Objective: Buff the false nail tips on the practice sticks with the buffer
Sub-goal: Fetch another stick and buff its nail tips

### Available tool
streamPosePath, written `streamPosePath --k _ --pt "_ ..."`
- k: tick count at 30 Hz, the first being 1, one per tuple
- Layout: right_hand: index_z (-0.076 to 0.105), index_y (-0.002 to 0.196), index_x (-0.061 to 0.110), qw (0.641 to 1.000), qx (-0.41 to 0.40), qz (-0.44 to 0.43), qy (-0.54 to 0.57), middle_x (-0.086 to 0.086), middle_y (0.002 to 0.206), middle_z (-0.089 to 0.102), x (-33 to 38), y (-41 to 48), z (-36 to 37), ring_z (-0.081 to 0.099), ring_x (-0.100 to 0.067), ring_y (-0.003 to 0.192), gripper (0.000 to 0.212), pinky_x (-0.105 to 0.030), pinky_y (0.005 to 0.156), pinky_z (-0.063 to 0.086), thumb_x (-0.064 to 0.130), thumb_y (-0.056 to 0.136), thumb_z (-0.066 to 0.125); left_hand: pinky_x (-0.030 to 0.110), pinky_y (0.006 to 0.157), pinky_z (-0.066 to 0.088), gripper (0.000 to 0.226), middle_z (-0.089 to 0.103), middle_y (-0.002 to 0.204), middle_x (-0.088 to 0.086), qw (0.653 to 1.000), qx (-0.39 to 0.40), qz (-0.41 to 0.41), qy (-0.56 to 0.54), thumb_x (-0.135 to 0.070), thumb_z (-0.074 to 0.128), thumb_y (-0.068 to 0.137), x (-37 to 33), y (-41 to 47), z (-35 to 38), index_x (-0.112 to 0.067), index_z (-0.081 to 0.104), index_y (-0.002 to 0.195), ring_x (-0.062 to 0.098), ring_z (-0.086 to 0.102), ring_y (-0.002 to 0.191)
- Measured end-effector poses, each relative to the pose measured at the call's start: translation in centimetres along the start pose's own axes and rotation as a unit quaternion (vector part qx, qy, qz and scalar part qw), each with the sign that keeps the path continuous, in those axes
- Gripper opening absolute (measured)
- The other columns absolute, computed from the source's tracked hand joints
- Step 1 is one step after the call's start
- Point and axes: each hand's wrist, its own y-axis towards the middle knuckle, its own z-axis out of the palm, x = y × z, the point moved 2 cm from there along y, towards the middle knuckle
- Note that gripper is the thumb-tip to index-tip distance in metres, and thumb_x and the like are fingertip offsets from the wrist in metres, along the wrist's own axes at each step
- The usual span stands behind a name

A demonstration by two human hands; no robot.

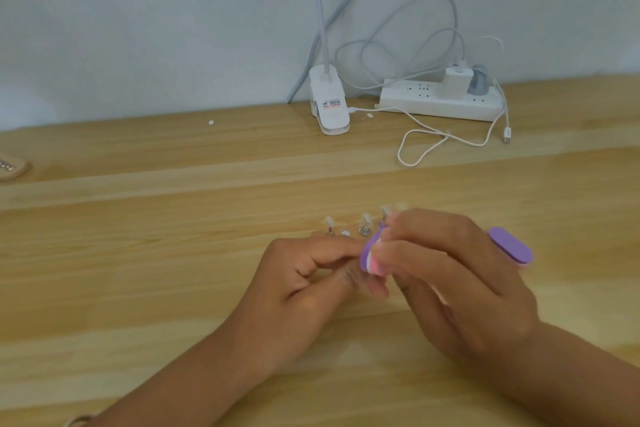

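My right hand (pixel 446 274) grips a purple and pink buffer (pixel 372 258); its far end (pixel 512 248) sticks out past the fingers on the right. My left hand (pixel 304 284) has its fingers curled and pinches something small right at the buffer's near end; the thing itself is hidden behind my fingers and blurred. Just beyond both hands, several practice sticks with pale nail tips (pixel 365 224) stand on small metal bases on the wooden table (pixel 173 253).
A white clip lamp base (pixel 329 104) and a white power strip (pixel 440 99) with plugs and looping cables (pixel 426 142) sit at the back by the wall. A tan object (pixel 12 166) lies at the left edge.
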Motion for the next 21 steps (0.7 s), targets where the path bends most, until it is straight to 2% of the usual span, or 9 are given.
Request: streamPosePath --k 2,5,8,13,16,21 --pt "0.063 0.112 0.007 0.999 0.012 -0.002 -0.037 -0.006 0.113 0.061 -0.5 -0.1 -0.1 0.062 -0.022 0.108 0.015 -0.036 0.089 0.052 0.000 0.100 0.056 0.025 0.083 0.049 0.017 0.074 0.078 0.003 0.999 -0.007 -0.018 -0.030 -0.012 0.059 0.091 0.3 0.0 0.0 -0.009 0.075 0.085 0.018 0.071 0.083" --pt "0.065 0.113 0.009 0.999 -0.005 0.027 -0.030 -0.005 0.115 0.062 -0.8 -0.1 -0.5 0.062 -0.020 0.109 0.019 -0.033 0.090 0.051 -0.001 0.097 0.061 0.021 0.081 0.047 0.018 0.074 0.077 0.003 0.997 -0.009 -0.032 -0.064 -0.015 0.057 0.092 0.3 0.0 -0.2 -0.011 0.074 0.088 0.018 0.070 0.082" --pt "0.064 0.116 0.007 1.000 0.007 -0.019 -0.023 -0.004 0.119 0.060 0.2 -0.4 0.0 0.062 -0.022 0.111 0.019 -0.034 0.093 0.051 0.000 0.099 0.058 0.015 0.077 0.045 0.022 0.073 0.076 -0.004 0.998 0.013 -0.008 -0.058 -0.013 0.058 0.092 -0.2 0.1 -0.1 -0.022 0.073 0.080 0.009 0.068 0.079" --pt "0.063 0.114 0.011 0.999 0.009 0.022 -0.035 -0.002 0.118 0.057 -0.5 -0.2 -0.2 0.061 -0.022 0.110 0.017 -0.036 0.089 0.051 0.002 0.101 0.056 0.018 0.073 0.047 0.021 0.073 0.074 0.009 0.995 0.007 -0.042 -0.095 -0.007 0.054 0.091 0.3 0.1 -0.3 -0.004 0.073 0.086 0.022 0.069 0.078" --pt "0.062 0.116 0.008 0.999 0.021 -0.013 -0.030 -0.004 0.120 0.058 0.1 -0.5 0.3 0.060 -0.023 0.116 0.020 -0.036 0.093 0.050 0.000 0.098 0.061 0.024 0.070 0.047 0.021 0.072 0.071 0.007 0.994 0.031 -0.043 -0.097 -0.005 0.053 0.090 0.2 0.2 -0.2 -0.002 0.073 0.084 0.019 0.065 0.072" --pt "0.061 0.115 0.016 0.998 0.015 0.055 -0.025 0.000 0.120 0.056 -0.7 0.0 -0.5 0.060 -0.023 0.111 0.017 -0.036 0.092 0.049 0.008 0.104 0.052 0.026 0.065 0.046 0.025 0.056 0.057 0.005 0.986 0.036 -0.073 -0.143 -0.011 0.047 0.091 0.2 0.3 -0.3 -0.005 0.065 0.076 0.024 0.061 0.059"
